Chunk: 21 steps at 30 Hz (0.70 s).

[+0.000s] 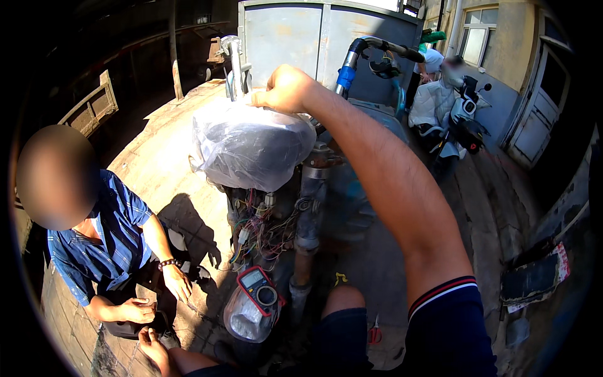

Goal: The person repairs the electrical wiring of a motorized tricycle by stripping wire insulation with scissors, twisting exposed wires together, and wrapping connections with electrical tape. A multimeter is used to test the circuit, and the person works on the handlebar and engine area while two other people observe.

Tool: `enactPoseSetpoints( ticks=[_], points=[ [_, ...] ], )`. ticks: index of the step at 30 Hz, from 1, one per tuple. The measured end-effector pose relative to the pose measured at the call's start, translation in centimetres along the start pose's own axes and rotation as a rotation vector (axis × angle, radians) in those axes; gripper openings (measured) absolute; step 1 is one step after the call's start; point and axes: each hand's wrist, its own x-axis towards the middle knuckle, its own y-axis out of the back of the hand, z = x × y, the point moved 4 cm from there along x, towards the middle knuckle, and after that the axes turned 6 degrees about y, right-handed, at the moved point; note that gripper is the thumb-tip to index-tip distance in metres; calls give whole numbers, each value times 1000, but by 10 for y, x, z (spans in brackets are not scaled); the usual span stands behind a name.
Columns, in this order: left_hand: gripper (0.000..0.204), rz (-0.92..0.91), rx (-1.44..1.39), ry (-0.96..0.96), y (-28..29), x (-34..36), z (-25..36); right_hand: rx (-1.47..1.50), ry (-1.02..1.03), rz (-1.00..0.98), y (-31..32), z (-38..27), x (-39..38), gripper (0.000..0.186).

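Observation:
My right arm reaches up and forward, and my right hand (286,91) is closed at the upper edge of a rounded dark unit wrapped in clear plastic (251,147); its fingertips pinch the plastic wrap. Below the unit hangs a tangle of coloured wires (264,226) with white connectors. A red multimeter (252,278) lies tilted on a rounded, plastic-wrapped part (242,317). Low on the left, my left hand (152,347) has bent fingers close under another person's hand (135,310); what it holds, if anything, is too small to make out.
A person in a blue checked shirt (116,213) crouches at the left. The vehicle's handlebar (377,43) rises behind my arm, before a grey metal cargo panel (282,47). Red-handled scissors (375,335) lie by my knee. A scooter (461,119) and another person (430,63) are at the back right.

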Motion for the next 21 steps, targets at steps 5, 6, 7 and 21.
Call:
enactPoseSetpoints(
  ticks=[5, 6, 7, 21],
  points=[
    [5, -4, 41, -30, 2, 0, -2, 198, 60, 472, 35, 35, -34, 50],
    [5, -1, 6, 1, 3, 1, -5, 177, 70, 654, 44, 48, -47, 43],
    [5, 7, 45, -23, 3, 1, -6, 266, 110, 829, 54, 65, -62, 37],
    [11, 13, 121, -34, -11, 3, 0, 409, -24, 871, 90, 273, -112, 66]
  ],
)
